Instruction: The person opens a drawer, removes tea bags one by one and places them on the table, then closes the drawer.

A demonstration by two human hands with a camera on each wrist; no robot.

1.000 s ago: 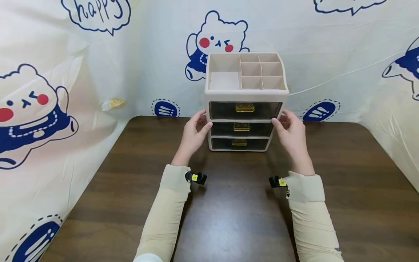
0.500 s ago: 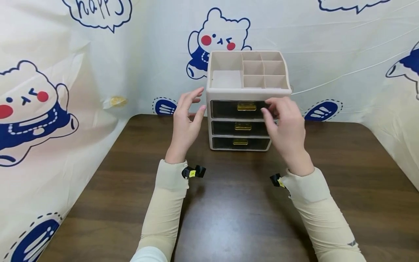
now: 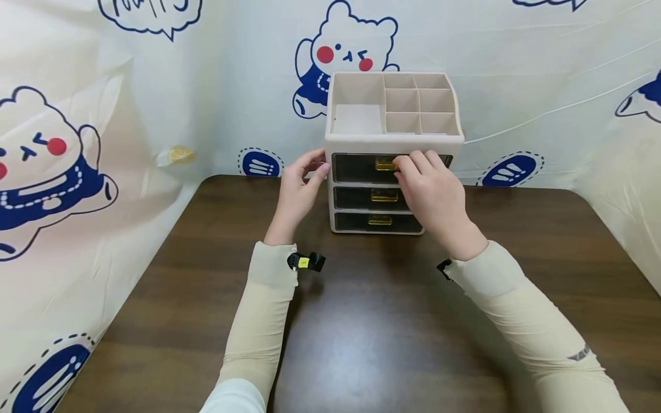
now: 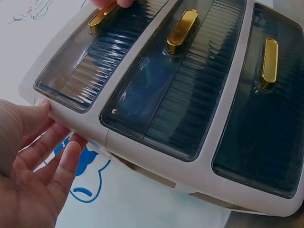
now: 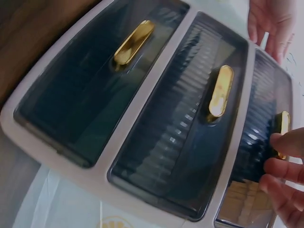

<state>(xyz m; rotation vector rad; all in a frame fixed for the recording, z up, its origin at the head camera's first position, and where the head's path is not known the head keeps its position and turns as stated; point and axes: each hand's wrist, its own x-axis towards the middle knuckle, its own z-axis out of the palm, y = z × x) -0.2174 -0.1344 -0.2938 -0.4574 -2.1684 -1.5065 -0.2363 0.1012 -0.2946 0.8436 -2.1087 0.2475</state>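
Note:
A cream desktop drawer organizer (image 3: 379,139) stands upright at the back of the table. Its three dark see-through drawer fronts carry gold handles, and its top has open compartments. At the top drawer (image 3: 353,168), my right hand (image 3: 434,192) pinches the gold handle (image 5: 283,124) between thumb and fingers. The drawer front sits flush with the frame. My left hand (image 3: 299,186) touches the organizer's left side near the top drawer, its thumb (image 4: 35,114) at the front corner and its fingers loosely extended along the side.
A brown wood-grain table (image 3: 356,321) lies under both arms. Behind and to the left hangs a pale cloth (image 3: 248,74) printed with cartoon bears. A thin white cord (image 3: 542,117) runs along the back cloth to the right of the organizer.
Both hands have left the lower sides of the organizer. The right hand has moved left onto the top drawer's handle; the left hand lifted away and has come back to the side, higher up.

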